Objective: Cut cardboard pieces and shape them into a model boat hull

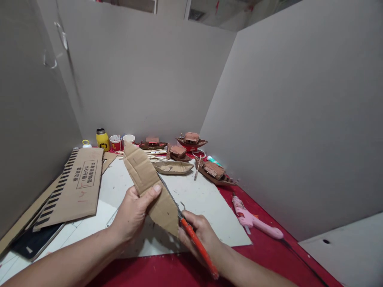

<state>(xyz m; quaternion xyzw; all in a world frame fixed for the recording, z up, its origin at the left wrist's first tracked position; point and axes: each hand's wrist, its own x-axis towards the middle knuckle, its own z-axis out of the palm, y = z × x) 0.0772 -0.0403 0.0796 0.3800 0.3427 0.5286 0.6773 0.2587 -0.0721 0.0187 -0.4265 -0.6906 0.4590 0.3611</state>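
Note:
A long, leaf-shaped piece of brown cardboard (143, 169) is held up above a white sheet, tilted from upper left to lower right. My left hand (134, 209) grips its left side, thumb on the front face and fingers behind. My right hand (200, 235) is closed on red-handled scissors (197, 243), whose blades lie along the cardboard's right edge, partly hidden behind it. Beyond the piece, a small cardboard boat hull (175, 168) rests on the white sheet.
Brown boat models (214, 170) and thin sticks stand at the back, near a yellow bottle (102, 140) and paper cups (115, 142). Printed cardboard (76, 185) lies left over a dark flat object (36, 239). A pink glue gun (254, 221) lies right. Grey panels surround the red table.

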